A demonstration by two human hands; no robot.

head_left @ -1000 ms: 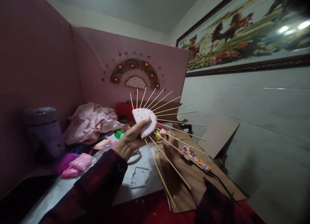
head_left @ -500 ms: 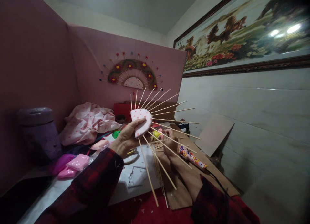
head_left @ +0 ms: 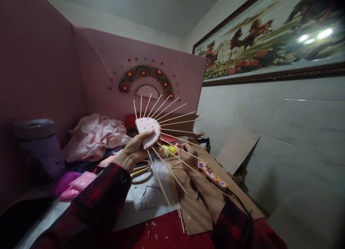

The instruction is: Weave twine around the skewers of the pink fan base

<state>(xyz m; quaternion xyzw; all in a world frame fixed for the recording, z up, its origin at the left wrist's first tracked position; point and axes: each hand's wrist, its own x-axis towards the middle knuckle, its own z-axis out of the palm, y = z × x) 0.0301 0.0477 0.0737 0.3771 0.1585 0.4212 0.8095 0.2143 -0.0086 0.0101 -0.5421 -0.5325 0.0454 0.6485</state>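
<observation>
My left hand (head_left: pixel 136 148) grips a half-round piece covered in pink dotted fabric (head_left: pixel 148 128), thumb on its face and the other fingers behind. Many thin wooden sticks (head_left: pixel 175 116) fan out from its curved edge. My right hand (head_left: pixel 188 156) is behind the lower-right sticks, its fingers curled together; what they pinch, if anything, is hidden. Below it lies a glue gun with a flower pattern (head_left: pixel 212 175), its cord running toward the right sleeve. Loose sticks (head_left: pixel 175 191) rest on the paper and cardboard under the fan.
A finished-looking fan with flowers (head_left: pixel 144 74) hangs on the pink panel. Crumpled dotted fabric (head_left: pixel 94 137), pink packets (head_left: pixel 82 180) and a purple tumbler (head_left: pixel 40 148) stand or lie at left. Embroidery-like hoops (head_left: pixel 141 175), cardboard (head_left: pixel 194 209) and a red cloth (head_left: pixel 159 231) cover the table.
The fabric-covered piece with its sticks has shifted left and slightly up with my left hand. My right hand stays at about the same spot, fingers still curled.
</observation>
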